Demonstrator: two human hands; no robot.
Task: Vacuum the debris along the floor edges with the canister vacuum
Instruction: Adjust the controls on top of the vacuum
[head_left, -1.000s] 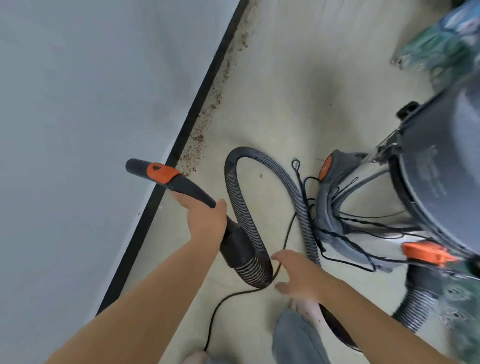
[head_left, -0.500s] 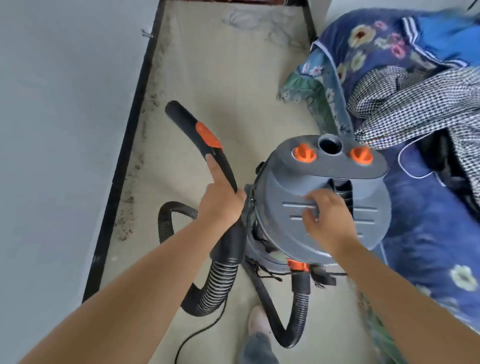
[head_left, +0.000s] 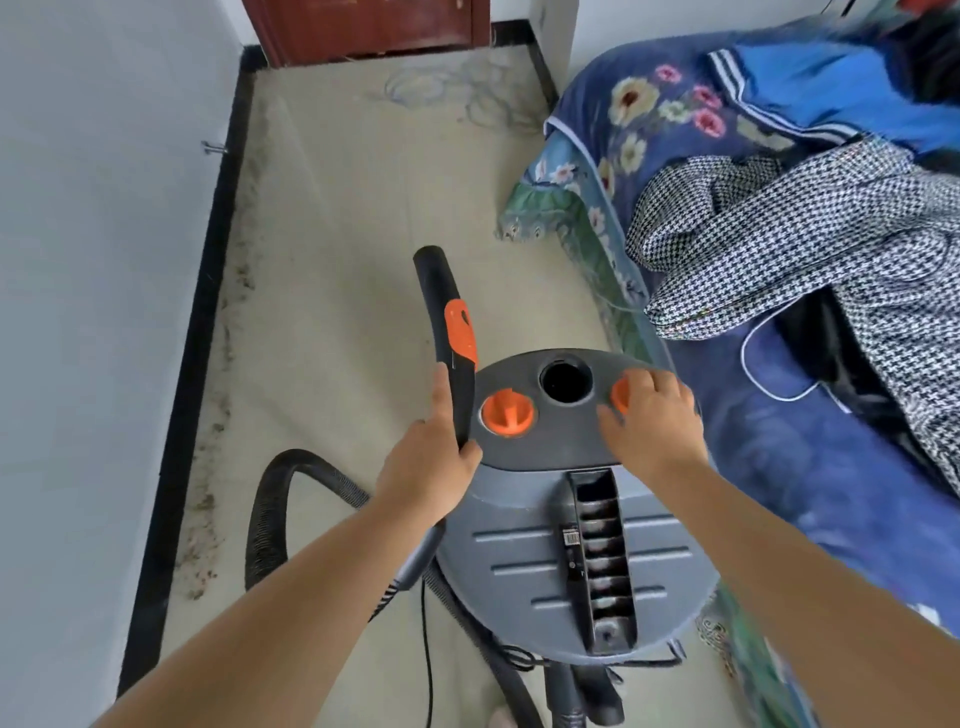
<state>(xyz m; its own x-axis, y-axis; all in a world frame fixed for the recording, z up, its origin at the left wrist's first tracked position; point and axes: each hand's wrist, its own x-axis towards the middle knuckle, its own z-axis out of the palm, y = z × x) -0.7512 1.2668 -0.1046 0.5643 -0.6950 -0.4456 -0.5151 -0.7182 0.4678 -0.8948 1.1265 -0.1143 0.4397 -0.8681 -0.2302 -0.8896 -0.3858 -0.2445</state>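
Hands on the vacuum, debris strip untouched at 9 o'clock.

My left hand (head_left: 426, 470) grips the black hose handle (head_left: 451, 332), fingers curled round it, index laid straight along the tube. My right hand (head_left: 652, 415) rests over the right orange knob (head_left: 621, 393) on the canister vacuum (head_left: 566, 551); can't tell if it's pinching. Debris (head_left: 208, 499) lines the black baseboard (head_left: 182, 395) from 9 to 11 o'clock. Open floor (head_left: 363, 218) runs to 12 o'clock, toward the door (head_left: 374, 26). Bed (head_left: 779, 457) edge closes off 3 o'clock. Barcode sticker (head_left: 571, 538) on the lid, unreadable.
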